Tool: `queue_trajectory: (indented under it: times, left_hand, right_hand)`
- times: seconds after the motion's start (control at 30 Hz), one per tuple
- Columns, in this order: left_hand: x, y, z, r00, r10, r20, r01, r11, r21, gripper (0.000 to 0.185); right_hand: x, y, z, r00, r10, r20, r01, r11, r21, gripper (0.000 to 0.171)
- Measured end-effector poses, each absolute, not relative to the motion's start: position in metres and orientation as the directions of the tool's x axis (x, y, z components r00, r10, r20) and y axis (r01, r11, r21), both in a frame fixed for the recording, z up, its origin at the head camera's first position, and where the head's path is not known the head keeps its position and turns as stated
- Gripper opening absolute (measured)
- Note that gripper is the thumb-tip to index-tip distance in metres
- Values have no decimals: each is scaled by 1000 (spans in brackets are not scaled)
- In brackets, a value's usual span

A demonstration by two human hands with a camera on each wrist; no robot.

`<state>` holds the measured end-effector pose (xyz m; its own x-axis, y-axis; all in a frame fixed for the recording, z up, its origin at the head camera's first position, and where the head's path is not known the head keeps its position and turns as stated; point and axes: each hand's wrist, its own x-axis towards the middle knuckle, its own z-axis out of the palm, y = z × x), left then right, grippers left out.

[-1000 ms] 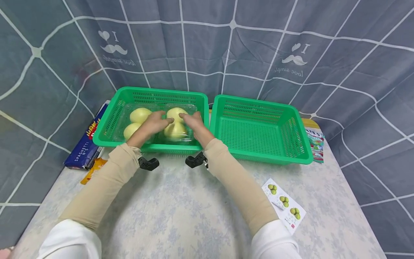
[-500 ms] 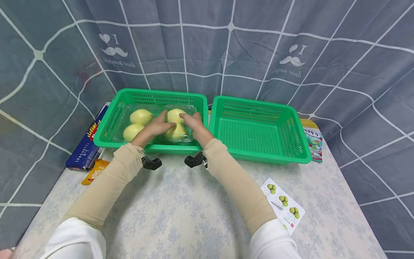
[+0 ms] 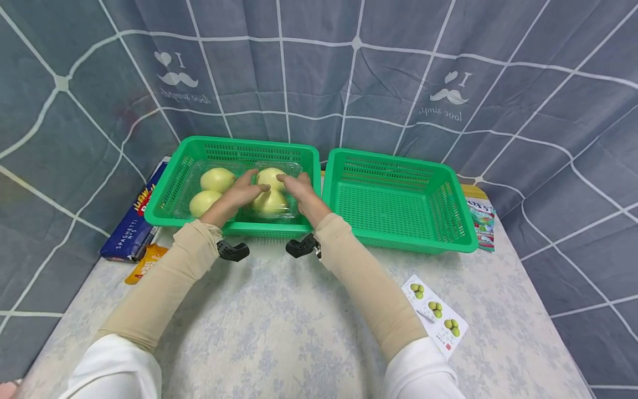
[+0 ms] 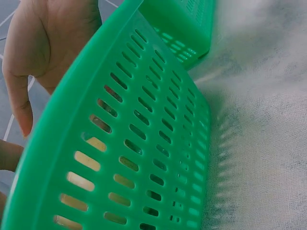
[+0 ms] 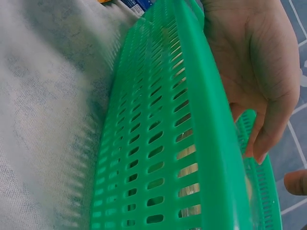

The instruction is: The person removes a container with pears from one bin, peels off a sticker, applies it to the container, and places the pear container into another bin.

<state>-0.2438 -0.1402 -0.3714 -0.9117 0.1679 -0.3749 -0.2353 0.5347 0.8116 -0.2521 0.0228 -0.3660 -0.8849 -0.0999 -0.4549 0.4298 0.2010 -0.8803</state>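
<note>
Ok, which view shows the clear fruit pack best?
The head view: the pack sits in the left basket, four yellow fruits visible, both hands on it. The wrist views show mostly that basket's slotted wall, with only yellowish glimpses through the slots.
</note>
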Motion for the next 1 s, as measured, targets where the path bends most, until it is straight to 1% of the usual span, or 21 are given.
queue_trajectory:
  times: [0.2,0.33,0.47,0.57,0.63,0.73,1.0]
  left_hand:
    - [-242,-141,-368,-916,162,-366,-234,525,818,75]
    - [-236,-146,-362,-932,156,-326,-207,509,835,69]
    - [-230,-156,-356,-954,147,-263,-176,436,882,60]
    - [-226,-164,-355,-965,119,-236,-180,355,917,59]
    - [-225,-168,-355,-968,95,-234,-193,317,928,58]
    - [-225,-171,-358,-971,68,-231,-201,301,932,56]
    - [-228,-168,-357,-979,28,-200,-184,282,942,50]
  right_hand:
    - [-249,24,-360,-883,-95,-460,437,195,-878,89]
    - [-245,29,-350,-887,-118,-446,419,197,-886,83]
    - [-243,37,-339,-896,-141,-422,397,177,-901,69]
    - [-242,42,-336,-910,-142,-390,378,104,-920,59]
    - [-241,45,-337,-920,-134,-369,363,68,-929,55]
    - [-240,49,-341,-934,-111,-341,338,44,-940,54]
    - [-239,55,-349,-957,-52,-284,282,42,-959,53]
